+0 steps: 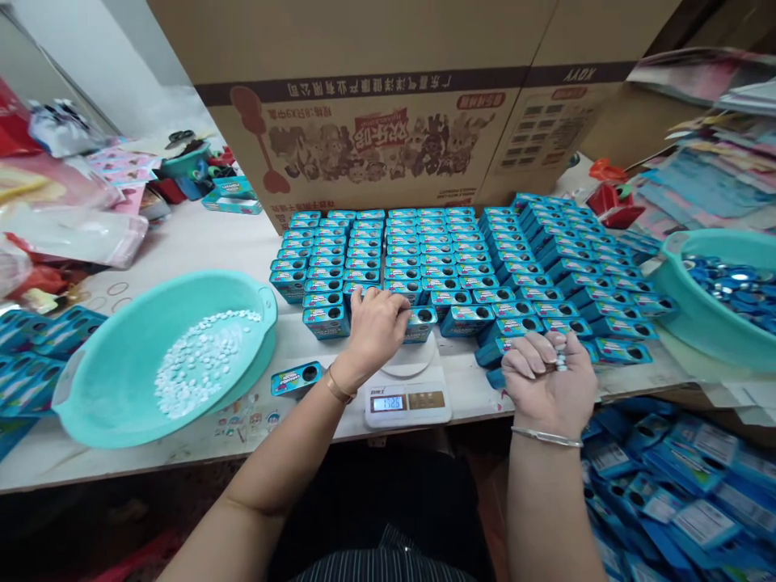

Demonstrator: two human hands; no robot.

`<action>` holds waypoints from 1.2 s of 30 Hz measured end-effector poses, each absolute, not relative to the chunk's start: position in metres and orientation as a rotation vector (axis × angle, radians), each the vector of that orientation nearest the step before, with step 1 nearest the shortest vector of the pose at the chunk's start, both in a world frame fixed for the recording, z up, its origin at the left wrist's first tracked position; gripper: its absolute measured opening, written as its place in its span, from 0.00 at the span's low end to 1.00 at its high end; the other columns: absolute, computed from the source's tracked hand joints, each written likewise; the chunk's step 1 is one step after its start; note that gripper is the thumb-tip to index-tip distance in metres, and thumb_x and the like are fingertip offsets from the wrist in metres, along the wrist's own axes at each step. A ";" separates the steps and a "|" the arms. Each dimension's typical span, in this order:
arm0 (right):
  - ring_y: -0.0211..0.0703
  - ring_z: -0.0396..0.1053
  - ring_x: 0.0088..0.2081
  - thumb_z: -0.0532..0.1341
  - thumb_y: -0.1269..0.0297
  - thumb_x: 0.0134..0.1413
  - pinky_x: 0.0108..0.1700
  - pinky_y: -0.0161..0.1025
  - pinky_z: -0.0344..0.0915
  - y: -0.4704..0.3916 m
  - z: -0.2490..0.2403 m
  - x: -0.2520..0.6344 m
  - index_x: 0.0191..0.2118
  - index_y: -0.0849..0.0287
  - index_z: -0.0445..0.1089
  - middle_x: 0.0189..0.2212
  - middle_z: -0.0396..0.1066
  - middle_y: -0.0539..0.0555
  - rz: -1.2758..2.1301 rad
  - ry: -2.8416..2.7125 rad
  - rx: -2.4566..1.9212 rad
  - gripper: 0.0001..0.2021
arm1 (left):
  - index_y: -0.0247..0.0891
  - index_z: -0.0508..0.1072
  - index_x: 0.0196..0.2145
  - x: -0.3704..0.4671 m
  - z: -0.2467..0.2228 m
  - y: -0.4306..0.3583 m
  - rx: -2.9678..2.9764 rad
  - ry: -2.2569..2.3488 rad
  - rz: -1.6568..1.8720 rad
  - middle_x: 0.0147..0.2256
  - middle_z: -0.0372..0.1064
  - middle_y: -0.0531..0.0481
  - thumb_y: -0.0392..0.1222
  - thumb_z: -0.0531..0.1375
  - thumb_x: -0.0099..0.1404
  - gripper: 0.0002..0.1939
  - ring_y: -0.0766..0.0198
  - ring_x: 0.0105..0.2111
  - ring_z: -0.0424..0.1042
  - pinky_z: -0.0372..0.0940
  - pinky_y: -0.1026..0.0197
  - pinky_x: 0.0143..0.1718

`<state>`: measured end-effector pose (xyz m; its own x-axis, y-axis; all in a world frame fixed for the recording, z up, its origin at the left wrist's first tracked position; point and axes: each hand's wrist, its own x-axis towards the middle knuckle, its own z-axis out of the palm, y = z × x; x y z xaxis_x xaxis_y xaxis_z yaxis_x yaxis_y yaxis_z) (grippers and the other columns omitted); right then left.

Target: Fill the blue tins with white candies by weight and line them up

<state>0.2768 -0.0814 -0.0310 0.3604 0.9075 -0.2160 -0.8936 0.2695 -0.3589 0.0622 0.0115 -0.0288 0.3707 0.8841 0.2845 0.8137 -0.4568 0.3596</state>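
Note:
My left hand [379,322] is palm down with its fingers curled over a small blue box; the hand hides part of its hold. Beside the thumb, another blue candy box [421,325] stands upright over the pan of a white digital scale [409,412]. The scale's display is lit. My right hand [549,384] is turned palm up and closed round several small pale candies [561,360], which show between thumb and fingers. To the left, a turquoise basin [109,364] holds many such candies. A single blue box [296,378] lies between basin and scale.
Rows of blue boxes [418,250] with round holes in their tops fill the table before a large carton [388,48]. At the right stands a turquoise basin [685,267] of shiny blue pieces. Below it lie piled blue boxes [685,493]. More boxes [36,356] stand far left.

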 end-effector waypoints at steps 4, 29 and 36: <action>0.31 0.52 0.17 0.63 0.67 0.55 0.16 0.29 0.51 -0.082 -0.034 0.280 0.27 0.57 0.57 0.18 0.50 0.41 1.221 -0.030 -0.457 0.12 | 0.41 0.76 0.36 0.064 -0.026 0.014 2.479 1.532 0.653 0.35 0.76 0.47 0.41 0.62 0.66 0.03 0.51 0.42 0.70 0.54 0.35 0.57; 0.31 0.53 0.17 0.62 0.72 0.49 0.17 0.29 0.53 -0.087 -0.030 0.281 0.29 0.55 0.53 0.18 0.49 0.40 1.253 -0.112 -0.473 0.14 | 0.42 0.75 0.31 0.020 0.028 -0.008 2.177 1.408 1.233 0.31 0.76 0.55 0.32 0.62 0.59 0.05 0.59 0.38 0.72 0.61 0.50 0.54; 0.31 0.53 0.17 0.64 0.72 0.48 0.17 0.29 0.53 -0.087 -0.027 0.271 0.28 0.55 0.53 0.19 0.49 0.40 1.270 -0.148 -0.487 0.15 | 0.42 0.74 0.31 -0.002 0.018 -0.023 2.078 1.388 1.301 0.31 0.75 0.56 0.32 0.61 0.59 0.05 0.60 0.37 0.71 0.62 0.52 0.52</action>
<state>0.2707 -0.0868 -0.0272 0.3026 0.9399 -0.1583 -0.8784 0.2106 -0.4291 -0.0015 -0.0231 0.0180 0.1119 0.8550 0.5065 0.5604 -0.4752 0.6783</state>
